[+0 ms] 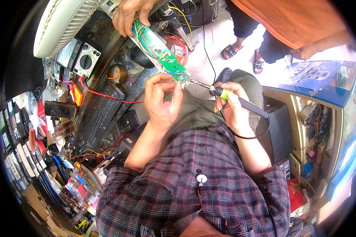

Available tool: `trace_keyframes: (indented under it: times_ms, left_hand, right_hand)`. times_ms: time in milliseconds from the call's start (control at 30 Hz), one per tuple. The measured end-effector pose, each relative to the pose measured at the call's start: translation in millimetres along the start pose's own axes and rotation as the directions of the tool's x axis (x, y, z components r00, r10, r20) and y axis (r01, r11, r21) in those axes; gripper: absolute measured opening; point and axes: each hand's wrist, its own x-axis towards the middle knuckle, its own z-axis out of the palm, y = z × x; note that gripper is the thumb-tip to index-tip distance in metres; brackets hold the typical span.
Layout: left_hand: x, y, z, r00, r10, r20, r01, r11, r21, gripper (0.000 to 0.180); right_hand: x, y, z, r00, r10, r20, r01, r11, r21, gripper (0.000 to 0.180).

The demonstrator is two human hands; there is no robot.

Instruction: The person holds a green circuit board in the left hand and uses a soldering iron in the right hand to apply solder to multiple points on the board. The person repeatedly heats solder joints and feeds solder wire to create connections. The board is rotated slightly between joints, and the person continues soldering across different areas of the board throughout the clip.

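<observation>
Green circuit board (166,59), coloured wires, white casing.

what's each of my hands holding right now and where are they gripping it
The right hand grips a soldering iron at the front of its handle. The left hand pinches a thin solder wire near the green circuit board.

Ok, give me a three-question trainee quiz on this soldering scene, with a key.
1. True or false: the right hand holds the soldering iron.
2. Whose hand steadies the far end of the green circuit board? A) the person's own B) another person's hand
3. What does the left hand pinch near the board's lower end?

Key: 1 true. 2 B. 3 a thin strand, probably solder wire.
</observation>
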Motion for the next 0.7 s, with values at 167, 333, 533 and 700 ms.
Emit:
trace_keyframes:
  times_ms: [167,333,533,700]
  left_hand:
    - [-1.3,1.5,0.8,1.0,-0.012,-0.019,0.012,1.0,-0.014,0.014]
    - [-3.6,-1.1,-2.5,0.998,-0.056,-0.038,0.052,0.994,-0.091,0.012]
    - [-6.5,0.4,-5.0,0.996,-0.076,-0.036,0.071,0.992,-0.106,0.011]
    - [-6.9,3.5,-6.0,0.998,-0.055,-0.026,0.054,0.998,-0.034,0.014]
  right_hand:
    - [-1.1,-0.4,-0.3,1.0,0.005,-0.004,-0.005,1.0,-0.002,0.028]
    - [-3.7,-6.2,0.2,0.998,-0.053,0.029,0.052,0.998,0.016,0.029]
    - [-5.9,-6.5,1.1,0.998,-0.054,0.023,0.054,0.999,-0.002,0.031]
    - [-6.3,-2.8,-0.6,0.998,-0.059,0.028,0.059,0.998,-0.015,0.031]
